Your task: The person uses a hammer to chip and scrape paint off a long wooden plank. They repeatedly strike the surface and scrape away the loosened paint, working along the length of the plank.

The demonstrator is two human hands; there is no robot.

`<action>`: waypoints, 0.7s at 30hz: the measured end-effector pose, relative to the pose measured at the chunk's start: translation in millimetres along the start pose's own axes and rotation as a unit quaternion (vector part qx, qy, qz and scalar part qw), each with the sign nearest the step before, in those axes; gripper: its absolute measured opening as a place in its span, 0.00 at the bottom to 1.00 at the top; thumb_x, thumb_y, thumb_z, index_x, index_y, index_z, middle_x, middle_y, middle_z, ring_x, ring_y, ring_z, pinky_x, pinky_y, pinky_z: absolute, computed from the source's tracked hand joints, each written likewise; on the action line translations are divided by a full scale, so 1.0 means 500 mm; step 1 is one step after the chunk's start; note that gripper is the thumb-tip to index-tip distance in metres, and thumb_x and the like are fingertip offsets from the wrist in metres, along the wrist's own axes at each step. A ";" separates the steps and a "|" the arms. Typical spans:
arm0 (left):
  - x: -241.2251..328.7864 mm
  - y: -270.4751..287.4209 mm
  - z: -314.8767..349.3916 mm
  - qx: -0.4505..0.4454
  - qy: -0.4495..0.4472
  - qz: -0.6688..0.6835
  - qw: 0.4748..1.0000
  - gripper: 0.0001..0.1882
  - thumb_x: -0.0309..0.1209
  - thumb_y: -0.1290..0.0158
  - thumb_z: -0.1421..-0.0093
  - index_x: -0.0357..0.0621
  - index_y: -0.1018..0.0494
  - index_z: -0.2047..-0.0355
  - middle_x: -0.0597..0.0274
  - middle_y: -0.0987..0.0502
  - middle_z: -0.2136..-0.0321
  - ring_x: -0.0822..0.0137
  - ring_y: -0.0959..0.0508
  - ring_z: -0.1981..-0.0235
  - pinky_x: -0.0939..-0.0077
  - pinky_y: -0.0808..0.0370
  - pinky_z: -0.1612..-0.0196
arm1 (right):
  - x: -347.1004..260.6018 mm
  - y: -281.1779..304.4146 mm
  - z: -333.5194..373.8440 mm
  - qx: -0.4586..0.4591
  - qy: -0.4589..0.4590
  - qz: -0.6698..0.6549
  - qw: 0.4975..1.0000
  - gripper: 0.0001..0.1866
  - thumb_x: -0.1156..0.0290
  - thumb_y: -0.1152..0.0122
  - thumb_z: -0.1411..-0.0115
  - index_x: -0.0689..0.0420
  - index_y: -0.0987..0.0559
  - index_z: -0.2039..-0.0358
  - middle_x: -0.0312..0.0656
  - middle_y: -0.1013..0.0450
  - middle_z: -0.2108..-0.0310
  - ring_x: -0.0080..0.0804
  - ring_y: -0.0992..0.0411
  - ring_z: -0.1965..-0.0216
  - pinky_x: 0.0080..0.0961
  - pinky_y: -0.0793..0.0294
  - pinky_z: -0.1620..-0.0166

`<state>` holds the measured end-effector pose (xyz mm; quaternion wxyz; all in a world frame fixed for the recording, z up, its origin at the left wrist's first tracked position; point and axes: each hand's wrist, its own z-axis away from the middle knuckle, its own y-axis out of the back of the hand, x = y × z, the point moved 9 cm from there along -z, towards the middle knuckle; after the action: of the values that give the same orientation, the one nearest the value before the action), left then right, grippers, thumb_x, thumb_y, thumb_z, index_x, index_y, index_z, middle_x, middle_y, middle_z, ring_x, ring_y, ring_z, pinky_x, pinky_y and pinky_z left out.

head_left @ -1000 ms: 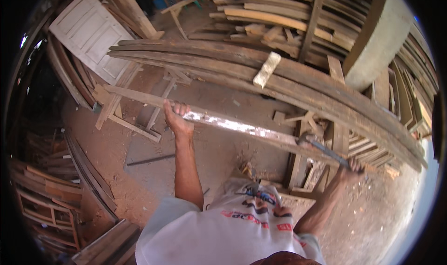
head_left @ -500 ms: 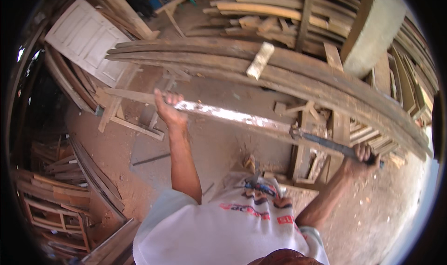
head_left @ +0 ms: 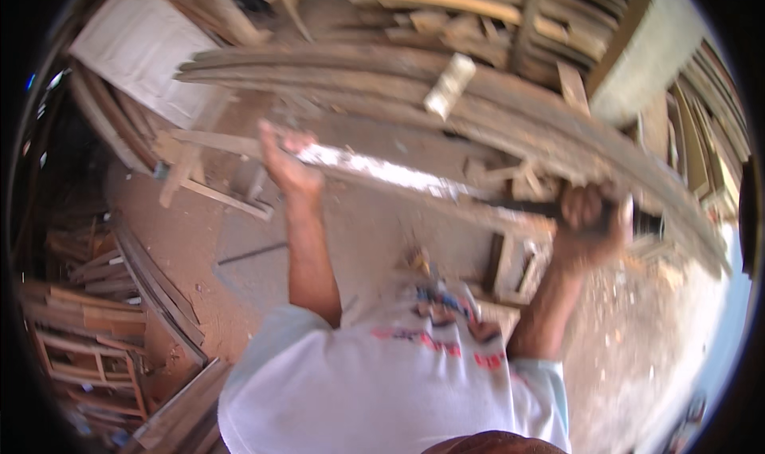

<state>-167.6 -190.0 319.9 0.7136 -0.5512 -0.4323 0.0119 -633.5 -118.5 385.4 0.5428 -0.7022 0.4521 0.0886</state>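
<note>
A long wooden plank with patchy, flaking white on its upper face lies across in front of me, lower at the right. My left hand is wrapped around its left part, the thumb sticking up. In my right hand is a long, dark-handled tool that looks like a hammer. Its head end points left over the plank and is smeared by motion. The butt of the handle pokes out beyond my fist on the right.
Beyond the plank, long dark boards lie side by side, a short whitish block on top. A wooden trestle stands under the plank's left end. A white panelled door leans behind it. Wooden frames are piled at lower left.
My right hand has moved left and upward with the dark tool, bringing it nearer the plank's middle. My left hand stays on the plank. The whole view has shifted slightly.
</note>
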 end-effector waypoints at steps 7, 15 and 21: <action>0.018 -0.068 0.015 -0.115 -0.057 -0.034 0.991 0.15 0.40 0.47 0.31 0.54 0.37 0.73 0.75 0.44 0.84 0.77 0.42 0.82 0.74 0.37 0.73 | -0.028 -0.100 -0.022 -0.030 0.079 0.017 0.996 0.14 0.64 0.39 0.37 0.61 0.29 0.67 0.39 0.39 0.83 0.26 0.41 0.85 0.27 0.35 0.82; 0.033 -0.074 0.023 -0.086 -0.074 -0.055 0.992 0.14 0.39 0.47 0.31 0.52 0.38 0.72 0.74 0.45 0.84 0.76 0.44 0.83 0.75 0.38 0.73 | -0.047 -0.033 -0.033 -0.064 0.094 -0.025 0.993 0.18 0.56 0.50 0.31 0.60 0.26 0.64 0.35 0.39 0.83 0.23 0.41 0.85 0.26 0.36 0.83; 0.043 -0.102 0.041 -0.144 -0.108 -0.058 0.982 0.15 0.42 0.46 0.33 0.54 0.37 0.73 0.74 0.44 0.85 0.76 0.42 0.85 0.75 0.37 0.76 | -0.067 -0.021 -0.033 -0.116 0.074 -0.070 0.988 0.23 0.52 0.54 0.28 0.61 0.24 0.63 0.33 0.41 0.83 0.20 0.43 0.85 0.22 0.39 0.80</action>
<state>-190.6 -183.3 373.7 0.5754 -0.6178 -0.5350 -0.0324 -650.9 -114.4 419.8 0.4273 -0.7951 0.4275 0.0501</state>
